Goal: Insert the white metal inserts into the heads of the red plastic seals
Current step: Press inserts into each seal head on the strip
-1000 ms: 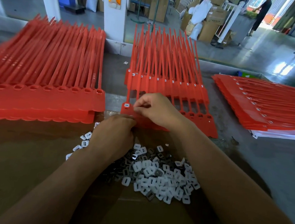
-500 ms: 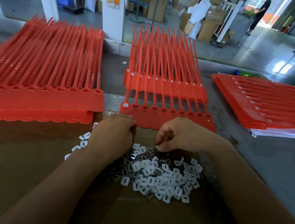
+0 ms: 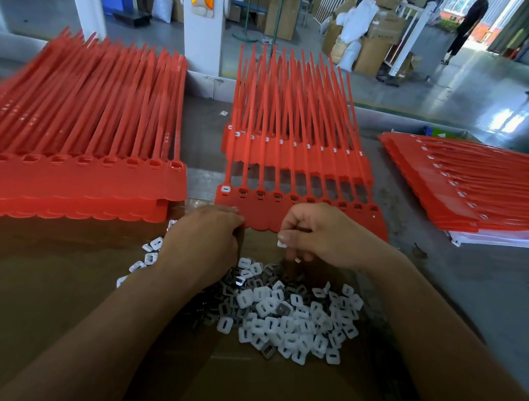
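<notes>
Right hand (image 3: 320, 236): over the insert pile (image 3: 295, 316); thumb and forefinger pinch one white insert (image 3: 282, 243)
Left hand (image 3: 203, 243): knuckles up, fingers curled under at the near edge of the middle seal strip (image 3: 265, 214); any hold is hidden
Pile: on brown cardboard (image 3: 43, 293)
Strip heads: leftmost head (image 3: 226, 189) carries a white insert; others show dark openings
Seal stacks: left stack (image 3: 77, 185); right stack (image 3: 463, 190); both on the tabletop (image 3: 472, 280)

White pillar (image 3: 201, 37) at far centre, glossy grey floor (image 3: 474, 90) catching daylight, stacked cardboard boxes (image 3: 373, 47) and white sacks (image 3: 360, 15) beyond, person (image 3: 465, 24) standing far right
</notes>
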`<state>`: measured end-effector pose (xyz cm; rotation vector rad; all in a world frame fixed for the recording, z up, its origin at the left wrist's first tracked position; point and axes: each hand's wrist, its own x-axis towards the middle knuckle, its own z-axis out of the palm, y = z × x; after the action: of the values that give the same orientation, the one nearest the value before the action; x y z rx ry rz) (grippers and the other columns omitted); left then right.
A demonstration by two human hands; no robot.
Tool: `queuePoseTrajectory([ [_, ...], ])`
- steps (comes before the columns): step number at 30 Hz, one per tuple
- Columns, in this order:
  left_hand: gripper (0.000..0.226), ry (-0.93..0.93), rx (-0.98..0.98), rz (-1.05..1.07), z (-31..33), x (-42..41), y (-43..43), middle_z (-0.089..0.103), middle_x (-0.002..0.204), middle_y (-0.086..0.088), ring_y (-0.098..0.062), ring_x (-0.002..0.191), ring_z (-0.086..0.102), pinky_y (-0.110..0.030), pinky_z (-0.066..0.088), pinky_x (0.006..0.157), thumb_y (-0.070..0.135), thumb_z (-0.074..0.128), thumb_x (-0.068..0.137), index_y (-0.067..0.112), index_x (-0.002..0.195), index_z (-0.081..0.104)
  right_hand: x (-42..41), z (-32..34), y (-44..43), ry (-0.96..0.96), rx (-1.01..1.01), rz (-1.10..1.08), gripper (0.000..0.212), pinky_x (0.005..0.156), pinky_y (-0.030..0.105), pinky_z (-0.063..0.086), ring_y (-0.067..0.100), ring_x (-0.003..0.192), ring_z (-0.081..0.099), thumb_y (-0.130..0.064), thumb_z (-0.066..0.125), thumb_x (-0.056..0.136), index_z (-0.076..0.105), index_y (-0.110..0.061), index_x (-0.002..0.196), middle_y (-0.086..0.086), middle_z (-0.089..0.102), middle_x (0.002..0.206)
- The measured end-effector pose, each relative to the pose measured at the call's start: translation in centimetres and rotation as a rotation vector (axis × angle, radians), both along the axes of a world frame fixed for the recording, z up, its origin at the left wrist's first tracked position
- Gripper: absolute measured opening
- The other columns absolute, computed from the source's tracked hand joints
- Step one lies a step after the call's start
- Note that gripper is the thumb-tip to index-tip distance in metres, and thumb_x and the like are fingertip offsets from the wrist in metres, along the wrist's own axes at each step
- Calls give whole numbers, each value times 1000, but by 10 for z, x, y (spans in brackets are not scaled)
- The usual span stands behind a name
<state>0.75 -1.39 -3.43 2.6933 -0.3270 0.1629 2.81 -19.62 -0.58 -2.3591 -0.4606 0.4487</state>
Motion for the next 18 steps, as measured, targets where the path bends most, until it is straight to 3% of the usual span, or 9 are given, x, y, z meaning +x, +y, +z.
queuePoseTrajectory([
  [2,34,-5,-2,-3,0,0,0,59,123,0,-17,111,53,-27,40,91,5,42,86,12,110,65,1,1,2,-12,36,-28,11,59,16,46,-4,56,58,-18,60,88,56,-22,78,-10,66,63],
  [6,36,-12,-2,-11,1,0,0,57,127,1,-16,115,51,-26,38,93,5,43,86,13,113,64,3,2,6,-36,94,-59,14,54,9,45,-7,53,57,-11,64,84,57,-18,75,-14,63,55],
  [13,35,-6,13,-7,1,0,0,58,125,1,-16,113,51,-28,39,92,5,42,86,13,112,65,5,-5,8,-103,49,-118,13,58,11,47,-5,61,58,-15,73,77,63,-19,71,-10,65,69],
  [18,35,-3,15,-8,1,-1,0,58,125,2,-16,113,51,-28,40,92,5,41,86,13,112,64,7,-12,8,-117,30,-192,20,43,4,36,-11,47,51,-9,71,74,59,-20,63,-13,59,59],
])
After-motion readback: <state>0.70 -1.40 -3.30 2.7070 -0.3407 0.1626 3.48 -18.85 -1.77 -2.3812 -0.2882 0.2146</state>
